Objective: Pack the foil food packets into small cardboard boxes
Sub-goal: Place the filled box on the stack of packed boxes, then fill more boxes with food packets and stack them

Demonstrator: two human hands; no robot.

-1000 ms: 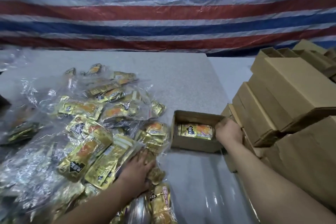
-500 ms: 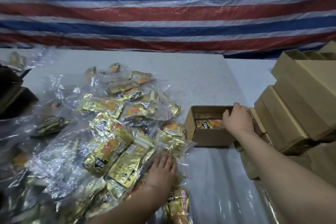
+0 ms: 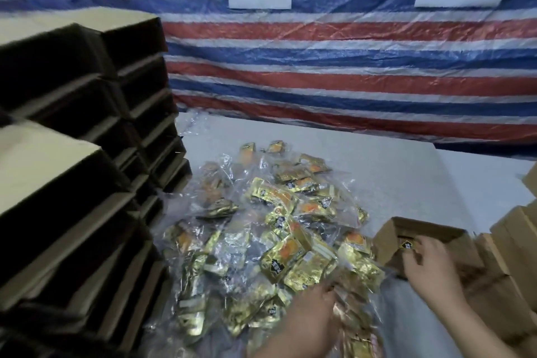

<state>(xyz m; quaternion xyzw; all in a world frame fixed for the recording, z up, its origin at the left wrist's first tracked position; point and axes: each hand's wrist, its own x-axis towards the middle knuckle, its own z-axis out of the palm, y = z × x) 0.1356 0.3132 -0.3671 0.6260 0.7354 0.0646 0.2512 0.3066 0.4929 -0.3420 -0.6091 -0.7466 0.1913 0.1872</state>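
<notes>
Behind, striped tarp (image 3: 348, 67), grey table (image 3: 392, 171)

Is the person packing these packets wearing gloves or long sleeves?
No. The left hand and the right hand are both bare, with no gloves, rings or watch showing. The forearms in view are uncovered too; no sleeve reaches into the picture.
</notes>
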